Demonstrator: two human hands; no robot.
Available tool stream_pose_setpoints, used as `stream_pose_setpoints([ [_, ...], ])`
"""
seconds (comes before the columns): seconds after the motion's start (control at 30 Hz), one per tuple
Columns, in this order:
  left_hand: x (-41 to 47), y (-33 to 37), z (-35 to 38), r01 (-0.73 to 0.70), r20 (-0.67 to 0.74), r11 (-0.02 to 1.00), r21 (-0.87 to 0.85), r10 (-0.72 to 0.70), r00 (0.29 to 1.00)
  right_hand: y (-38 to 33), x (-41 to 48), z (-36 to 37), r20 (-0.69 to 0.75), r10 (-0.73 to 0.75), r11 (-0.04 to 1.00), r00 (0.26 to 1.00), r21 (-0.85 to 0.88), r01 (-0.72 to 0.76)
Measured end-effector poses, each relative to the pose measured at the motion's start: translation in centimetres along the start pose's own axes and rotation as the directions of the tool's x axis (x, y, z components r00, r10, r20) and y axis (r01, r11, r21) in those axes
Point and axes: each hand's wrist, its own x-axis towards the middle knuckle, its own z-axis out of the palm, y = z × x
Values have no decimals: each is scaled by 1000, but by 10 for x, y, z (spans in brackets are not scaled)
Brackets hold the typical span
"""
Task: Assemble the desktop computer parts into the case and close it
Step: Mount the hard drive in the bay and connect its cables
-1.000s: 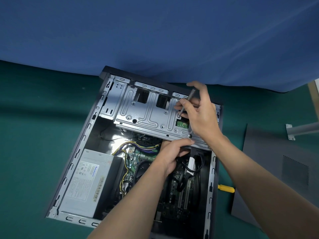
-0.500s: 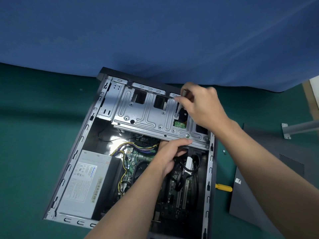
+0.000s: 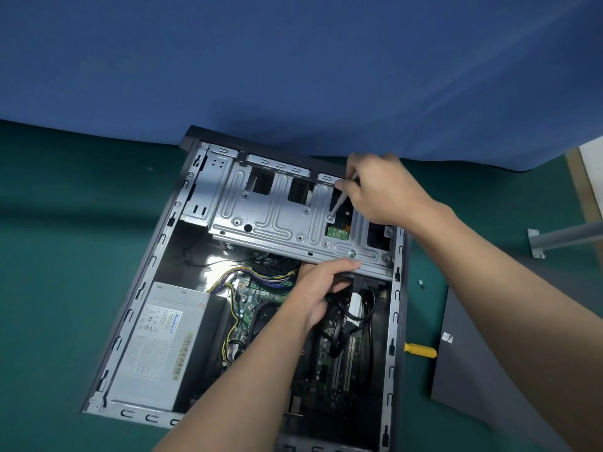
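While left hand (image 3: 321,290) gripped drive cage (image 3: 293,223) edge, right hand (image 3: 380,190) pinched screwdriver (image 3: 337,203) on cage screw (image 3: 330,216); step: fastening cage; next likely needs steady turning.

Green mat (image 3: 65,256) covers the work surface. Blue cloth backdrop (image 3: 293,60) hangs along the mat's far edge, its hem touching the mat. Grey metal bar with foot bracket (image 3: 564,239) lies at the mat's right edge. Pale surface (image 3: 594,164) past the mat's right corner, unclear.
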Motion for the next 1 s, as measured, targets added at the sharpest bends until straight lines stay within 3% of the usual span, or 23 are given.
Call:
stream_pose_setpoints([
  [0.2, 0, 0, -1, 5, 13, 1000, 31, -5, 1000, -4, 2, -7, 118, 1, 979, 993, -201, 22],
  [0.3, 0, 2, -1, 1, 13, 999, 35, -2, 1000, -10, 4, -11, 198, -43, 986, 979, -151, 74],
  [0.53, -1, 2, 0, 10, 2, 1000, 27, -10, 1000, -26, 2, -10, 117, 19, 969, 993, -247, 11],
  [0.7, -3, 3, 2, 5, -11, 1000, 25, -5, 1000, -30, 1, -20, 275, -11, 975, 961, -210, 71],
  [0.87, -4, 2, 2, 10, -10, 1000, 25, -10, 1000, -24, 6, -14, 156, 2, 989, 988, -144, 21],
  [1.0, -5, 2, 2, 10, -5, 1000, 24, -10, 1000, -21, 8, -15, 223, 40, 982, 974, -189, 3],
])
